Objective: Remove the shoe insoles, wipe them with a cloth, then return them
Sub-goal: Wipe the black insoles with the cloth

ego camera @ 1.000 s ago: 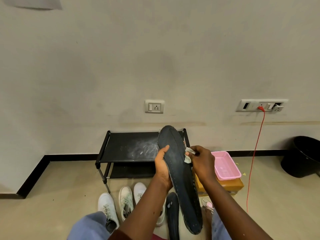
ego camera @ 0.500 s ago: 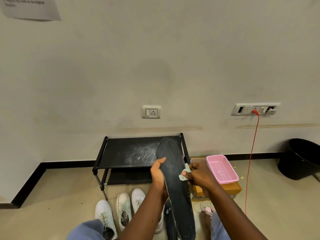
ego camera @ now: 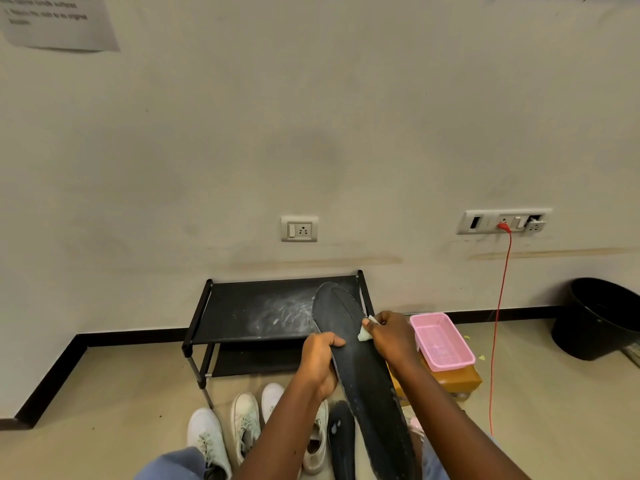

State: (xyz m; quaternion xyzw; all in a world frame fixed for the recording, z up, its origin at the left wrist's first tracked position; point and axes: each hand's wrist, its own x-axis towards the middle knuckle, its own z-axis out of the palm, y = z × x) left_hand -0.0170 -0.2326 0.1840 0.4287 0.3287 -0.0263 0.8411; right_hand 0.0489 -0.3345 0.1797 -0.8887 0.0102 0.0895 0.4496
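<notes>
Head cam check. I see the left hand point(ego camera: 320, 362) wrapped around the left edge of the insole point(ego camera: 363, 372), thumb lying across the dark top face and fingers curled behind it. The insole is held up off the floor. Its toe end is above both hands and its heel end runs down past the wrists to the bottom of the view.

The right hand point(ego camera: 393, 337) sits directly across the insole from the left one. Its fingers are bunched and pinch a small pale cloth point(ego camera: 365, 333) against the insole's right edge (only a corner of cloth shows). Both hands are on the insole's upper half.

Below the left hand, on the floor:
- A second insole point(ego camera: 341, 441) lies flat, just right of the left forearm.
- An outer white shoe point(ego camera: 207, 434) is far left of that forearm, with a middle white shoe point(ego camera: 246, 420) beside it.
- A third white shoe point(ego camera: 273, 396) is partly hidden under the forearm.

I can't tell which shoe takes which insole.

Behind the hands a black shoe rack point(ego camera: 242, 313) stands against the wall, with whitish smears on its top shelf. The insole's toe overlaps it in view.

Just right of the right hand a pink basket point(ego camera: 441, 342) sits on a cardboard box point(ego camera: 457, 381). Further right a red cable point(ego camera: 497, 317) hangs from a socket strip point(ego camera: 485, 221), and a black bin point(ego camera: 599, 320) is well beyond that.

A single socket point(ego camera: 299, 229) is on the wall above the hands. A printed sheet point(ego camera: 59, 22) is at top left, its text too blurred to read.
</notes>
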